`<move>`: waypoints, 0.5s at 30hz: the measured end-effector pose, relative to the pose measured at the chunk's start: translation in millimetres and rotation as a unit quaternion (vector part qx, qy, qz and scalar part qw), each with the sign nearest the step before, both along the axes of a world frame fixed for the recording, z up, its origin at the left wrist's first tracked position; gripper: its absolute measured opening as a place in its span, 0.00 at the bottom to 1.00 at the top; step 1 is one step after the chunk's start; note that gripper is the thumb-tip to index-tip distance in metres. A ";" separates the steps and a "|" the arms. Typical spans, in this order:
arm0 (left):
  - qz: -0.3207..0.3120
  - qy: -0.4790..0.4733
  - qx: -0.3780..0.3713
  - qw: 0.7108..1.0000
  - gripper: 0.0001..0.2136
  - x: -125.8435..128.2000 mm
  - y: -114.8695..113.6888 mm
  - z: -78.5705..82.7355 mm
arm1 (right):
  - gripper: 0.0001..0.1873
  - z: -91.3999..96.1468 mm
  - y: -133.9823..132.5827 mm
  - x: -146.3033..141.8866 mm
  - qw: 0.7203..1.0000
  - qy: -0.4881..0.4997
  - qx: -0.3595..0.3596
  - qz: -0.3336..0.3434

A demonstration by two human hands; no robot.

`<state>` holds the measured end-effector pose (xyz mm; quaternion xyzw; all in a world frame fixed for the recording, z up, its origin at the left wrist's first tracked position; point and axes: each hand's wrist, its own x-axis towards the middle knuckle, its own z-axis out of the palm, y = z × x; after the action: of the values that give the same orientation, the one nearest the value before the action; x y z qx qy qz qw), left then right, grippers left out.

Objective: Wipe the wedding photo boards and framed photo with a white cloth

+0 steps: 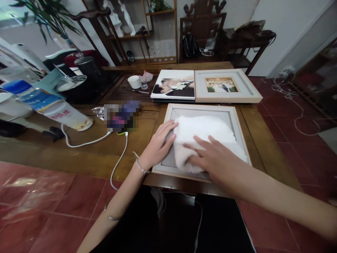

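A light wooden picture frame (pixel 239 131) with a grey inner board lies flat on the table before me. Bunched over much of it is a thick, fluffy white cloth (pixel 210 126). My right hand (pixel 213 154) presses on this cloth from above, its fingers partly sunk into the folds and slightly blurred. At the frame's left side rests my left hand (pixel 162 142), fingers stretched out. Its fingertips and thumb reach the cloth's left edge. The cloth hides most of the inner board.
Behind lie a photo panel (pixel 173 92) and another framed picture (pixel 254 92). To the left are a blurred-out device (pixel 122 116) with white cables (pixel 119 165), a blue-capped bottle (pixel 63 112), a white cup (pixel 134 82) and a dark pot (pixel 72 93). A carved chair (pixel 202 21) stands beyond.
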<state>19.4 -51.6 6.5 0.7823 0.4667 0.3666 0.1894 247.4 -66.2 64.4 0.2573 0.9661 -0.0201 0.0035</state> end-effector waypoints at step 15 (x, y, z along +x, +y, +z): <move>-0.010 -0.004 0.011 1.000 0.17 -0.1 0.6 -0.7 | 0.34 0.4 65.6 25.0 0.985 0.037 0.137 -0.096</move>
<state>19.3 -51.0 5.9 0.7873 0.4541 0.3731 0.1863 272.4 -0.6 64.8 0.3456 0.9301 0.1030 -0.0700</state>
